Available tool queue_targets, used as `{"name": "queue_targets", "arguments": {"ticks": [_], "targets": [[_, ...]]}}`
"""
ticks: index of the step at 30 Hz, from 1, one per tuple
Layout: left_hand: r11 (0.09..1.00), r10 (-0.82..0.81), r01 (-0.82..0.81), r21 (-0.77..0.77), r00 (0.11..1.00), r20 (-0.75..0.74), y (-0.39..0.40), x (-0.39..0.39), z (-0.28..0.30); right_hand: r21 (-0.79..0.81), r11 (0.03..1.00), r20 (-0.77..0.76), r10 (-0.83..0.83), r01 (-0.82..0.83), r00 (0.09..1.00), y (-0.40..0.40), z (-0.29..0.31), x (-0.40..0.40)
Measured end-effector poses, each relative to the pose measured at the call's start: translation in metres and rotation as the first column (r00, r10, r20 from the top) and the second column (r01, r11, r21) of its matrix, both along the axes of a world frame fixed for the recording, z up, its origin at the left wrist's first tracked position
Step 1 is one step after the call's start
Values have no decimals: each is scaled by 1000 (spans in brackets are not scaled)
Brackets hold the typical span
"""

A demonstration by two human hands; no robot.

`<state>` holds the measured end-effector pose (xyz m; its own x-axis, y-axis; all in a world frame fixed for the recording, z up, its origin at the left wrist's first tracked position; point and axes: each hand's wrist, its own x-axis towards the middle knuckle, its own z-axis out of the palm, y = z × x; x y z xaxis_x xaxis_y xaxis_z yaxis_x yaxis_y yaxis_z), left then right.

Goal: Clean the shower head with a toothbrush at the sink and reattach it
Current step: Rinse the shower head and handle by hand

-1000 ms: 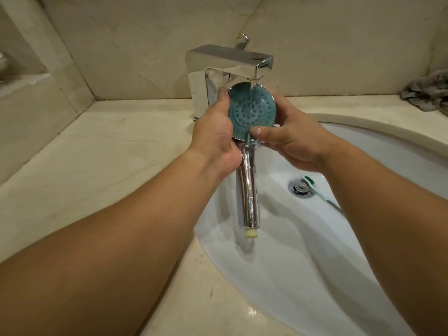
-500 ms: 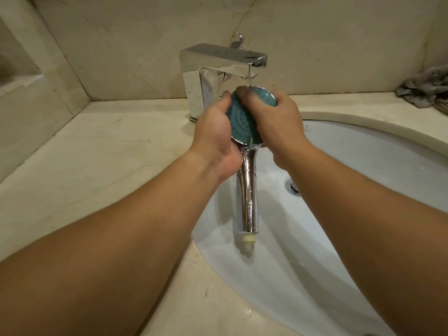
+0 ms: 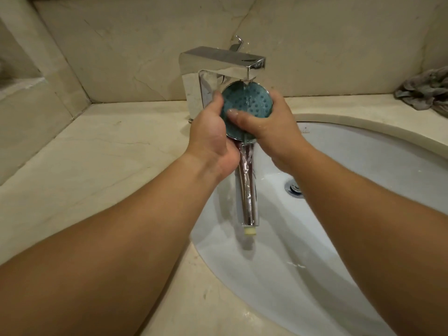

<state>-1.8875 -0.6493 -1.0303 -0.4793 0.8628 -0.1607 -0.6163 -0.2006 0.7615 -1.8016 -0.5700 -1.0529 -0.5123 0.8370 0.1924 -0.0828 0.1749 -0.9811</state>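
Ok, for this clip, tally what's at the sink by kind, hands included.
Hands: 2, left hand and right hand, both on the shower head
Shower head: 1
Faucet: 1
Sink basin: 1
Drain: 1
Crumpled cloth: 1
Total: 7

A home or hotel bathroom: a white oval undermount ceramic basin [image 3: 363,166] set in a beige marble counter [image 3: 97,151], a square chrome tap [image 3: 218,61] at the far wall.
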Motion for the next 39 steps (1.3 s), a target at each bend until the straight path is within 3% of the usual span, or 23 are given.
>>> {"name": "queue_targets", "arguments": {"ticks": [3,6,9,12,15,17,20,24,27,32,39], "targets": [[1000,12,-12,13,1000,-20,0,4,-1,38,980,-13,-195,196,981,-7,-1,-13],[998,18,-13,59,997,-75,1,5,-3,52,961,50,-276,273,960,-6,4,-14],[997,23,-14,71,991,-130,3,6,-4,-206,947,-5,-254,248,967,-5,11,-4],[997,45,-36,66,990,-130,3,7,-3,-498,867,-18,-9,-1,1000,-2,6,15],[998,54,-48,41,987,-151,2,9,-2,-665,693,-47,335,-280,941,-3,-6,26],[999,54,-54,6,978,-200,1,8,-1,-683,605,-128,453,-410,882,-3,-10,31],[993,-2,-34,-109,951,-309,-3,7,-1,-654,569,-192,513,-499,837,0,-9,38],[974,-16,-106,-200,848,-530,-5,4,-4,-636,618,-173,470,-462,866,7,-5,50],[960,-42,-126,-251,818,-573,-9,6,-4,-597,721,-30,419,-353,907,6,-1,55],[961,-90,-19,-277,923,-375,-22,17,3,-494,862,137,203,-111,970,-8,4,39],[987,-29,-12,-163,969,-244,-21,8,4,-347,938,34,-18,28,999,-19,9,22]]}}
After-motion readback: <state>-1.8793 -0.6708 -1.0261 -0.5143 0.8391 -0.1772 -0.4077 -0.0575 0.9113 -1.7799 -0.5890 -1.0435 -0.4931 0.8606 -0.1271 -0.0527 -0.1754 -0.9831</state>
